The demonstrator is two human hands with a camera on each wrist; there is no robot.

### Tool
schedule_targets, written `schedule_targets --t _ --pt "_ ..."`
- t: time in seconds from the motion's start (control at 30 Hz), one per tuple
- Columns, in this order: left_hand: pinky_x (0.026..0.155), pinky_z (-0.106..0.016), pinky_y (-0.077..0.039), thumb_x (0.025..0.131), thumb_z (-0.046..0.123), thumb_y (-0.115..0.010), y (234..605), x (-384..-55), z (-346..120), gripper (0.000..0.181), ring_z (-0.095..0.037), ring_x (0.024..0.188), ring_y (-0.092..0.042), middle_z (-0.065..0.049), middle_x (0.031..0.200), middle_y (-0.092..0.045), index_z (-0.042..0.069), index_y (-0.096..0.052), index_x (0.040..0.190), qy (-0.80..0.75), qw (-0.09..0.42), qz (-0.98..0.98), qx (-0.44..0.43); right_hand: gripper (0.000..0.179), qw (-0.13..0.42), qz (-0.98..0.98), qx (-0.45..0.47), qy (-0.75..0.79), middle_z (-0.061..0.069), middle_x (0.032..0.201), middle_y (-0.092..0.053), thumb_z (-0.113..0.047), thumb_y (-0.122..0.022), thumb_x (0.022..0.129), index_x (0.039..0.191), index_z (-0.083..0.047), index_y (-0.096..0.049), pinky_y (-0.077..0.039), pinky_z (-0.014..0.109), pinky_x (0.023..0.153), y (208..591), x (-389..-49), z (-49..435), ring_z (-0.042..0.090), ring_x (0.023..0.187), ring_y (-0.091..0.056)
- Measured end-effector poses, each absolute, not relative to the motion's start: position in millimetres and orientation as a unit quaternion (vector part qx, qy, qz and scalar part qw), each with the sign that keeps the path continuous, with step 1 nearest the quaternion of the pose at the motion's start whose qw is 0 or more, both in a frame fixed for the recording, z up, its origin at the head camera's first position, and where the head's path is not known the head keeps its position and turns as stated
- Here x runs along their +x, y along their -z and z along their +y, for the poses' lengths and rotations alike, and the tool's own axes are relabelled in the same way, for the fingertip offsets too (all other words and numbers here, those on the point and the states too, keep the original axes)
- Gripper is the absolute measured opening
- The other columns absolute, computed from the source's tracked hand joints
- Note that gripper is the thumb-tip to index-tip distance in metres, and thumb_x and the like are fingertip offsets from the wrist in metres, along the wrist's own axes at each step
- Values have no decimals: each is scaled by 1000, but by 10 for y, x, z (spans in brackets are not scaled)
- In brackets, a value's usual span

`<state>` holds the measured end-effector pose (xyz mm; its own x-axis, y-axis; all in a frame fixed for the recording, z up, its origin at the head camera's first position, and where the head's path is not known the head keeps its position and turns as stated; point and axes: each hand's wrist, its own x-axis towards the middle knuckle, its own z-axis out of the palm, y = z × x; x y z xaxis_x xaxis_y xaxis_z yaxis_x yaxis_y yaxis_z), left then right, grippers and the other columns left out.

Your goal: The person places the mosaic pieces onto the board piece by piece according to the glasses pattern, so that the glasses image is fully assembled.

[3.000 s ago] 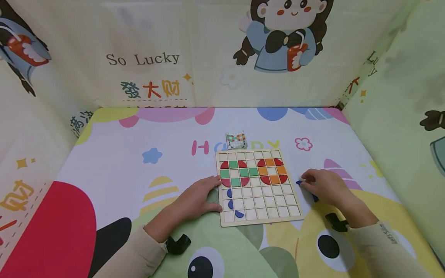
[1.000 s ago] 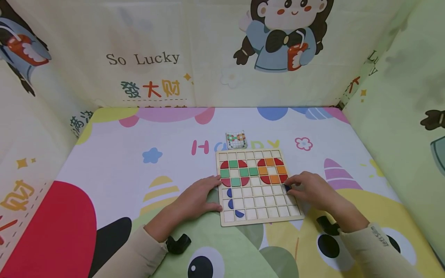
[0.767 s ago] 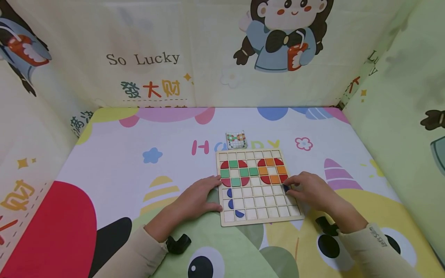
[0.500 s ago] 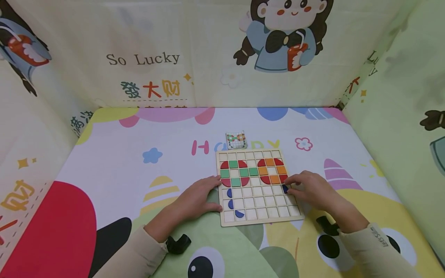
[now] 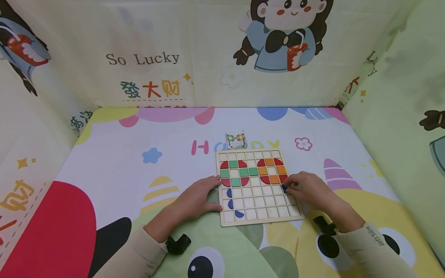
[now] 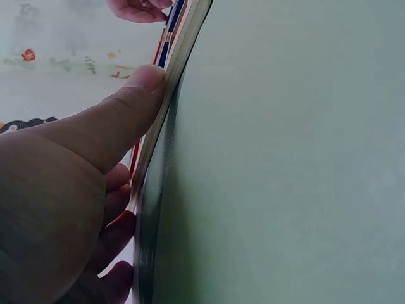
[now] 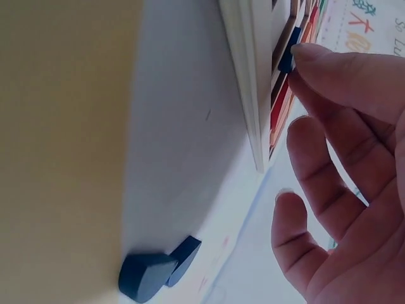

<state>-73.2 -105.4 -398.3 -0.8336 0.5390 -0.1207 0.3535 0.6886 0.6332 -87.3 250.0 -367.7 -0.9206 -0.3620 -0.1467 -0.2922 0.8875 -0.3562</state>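
My left hand [image 5: 198,197] rests along the left edge of a wooden grid board [image 5: 262,224], thumb and fingers spread; in the left wrist view the thumb [image 6: 130,104] lies on the frame. My right hand [image 5: 311,189] pinches a blue half-circle tile [image 7: 290,50] between thumb and index finger, in the right-hand column just below the red and orange tiles. Fingertips partly cover that tile in the head view. Blue half-circle tiles [image 5: 239,213] sit in the lower left squares. Red curved, green square [image 5: 253,172] and orange square tiles [image 5: 269,162] fill squares higher up.
A small pattern card [image 5: 236,139] lies just behind the board. In the right wrist view two loose blue tiles [image 7: 149,277] lie on the printed tablecloth beside the board; the right hand hides them in the head view. Printed cloth walls stand around the table.
From the tablecloth right of the board, my right hand has moved left with the blue tile to the board's right column, then shifted only slightly over the last second. My left hand stays put.
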Motion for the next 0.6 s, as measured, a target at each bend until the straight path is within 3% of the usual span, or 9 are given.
schedule_targets --t 0.4,0.6 --pt "114 -48 -34 83 35 -83 3987 -735 -1058 77 -30 143 -35 -8 155 -43 5 -51 145 -309 147 906 249 15 117 965 -160 174 6 100 -70 -10 -77 88 102 -10 -74 -54 51 85 3687 -899 2527 26 90 -59" --pt "114 -48 -34 83 34 -83 3983 -737 -1058 76 -30 143 -35 -8 155 -43 5 -51 145 -312 149 905 249 20 117 964 -138 195 3 99 -67 -14 -76 89 108 -12 -73 -53 42 77 3643 -902 2559 25 90 -56"
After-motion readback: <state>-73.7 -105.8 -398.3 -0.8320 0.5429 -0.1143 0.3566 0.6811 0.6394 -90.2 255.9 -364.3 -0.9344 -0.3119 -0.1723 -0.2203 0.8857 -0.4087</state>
